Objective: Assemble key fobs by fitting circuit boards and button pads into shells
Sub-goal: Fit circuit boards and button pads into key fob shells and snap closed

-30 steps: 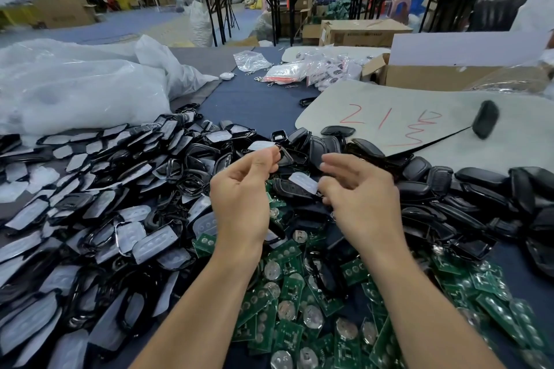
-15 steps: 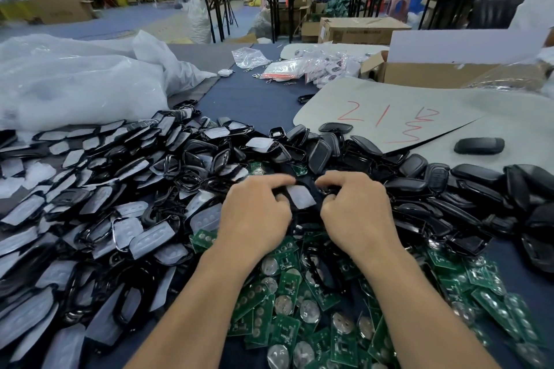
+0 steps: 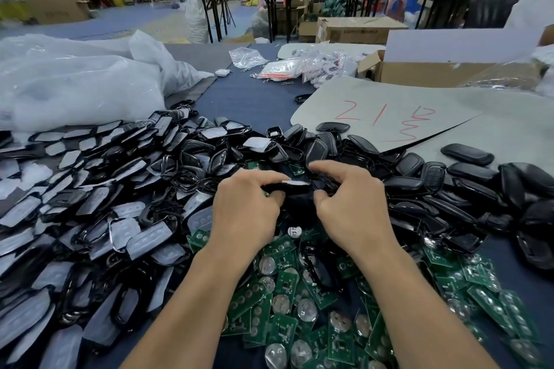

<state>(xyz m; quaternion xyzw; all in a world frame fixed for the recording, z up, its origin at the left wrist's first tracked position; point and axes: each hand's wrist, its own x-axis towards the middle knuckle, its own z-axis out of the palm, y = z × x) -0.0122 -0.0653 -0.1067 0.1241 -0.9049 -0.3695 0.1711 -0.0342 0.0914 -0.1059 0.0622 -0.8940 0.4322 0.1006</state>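
Note:
My left hand (image 3: 244, 210) and my right hand (image 3: 355, 204) meet over the middle of the table and together pinch a black key fob shell (image 3: 296, 187) with a pale film on its face. Fingers curl over its top edge and thumbs press from below. Green circuit boards (image 3: 287, 305) with round coin cells lie heaped below my wrists. Black front shells with grey button pads (image 3: 90, 219) cover the left side. Black back shells (image 3: 467, 189) pile up on the right. One closed black fob (image 3: 467, 154) lies alone on the grey sheet (image 3: 494, 129).
Large white plastic bags (image 3: 75, 90) fill the far left of the table. The grey sheet bears red marks. An open cardboard box (image 3: 425, 72) stands at the back right. Small clear bags with key rings (image 3: 299, 67) lie at the back centre.
A black fob flew to the right and landed on the grey sheet. Both hands dropped from mid-air into the pile and closed on a shell, which they now hold slightly higher.

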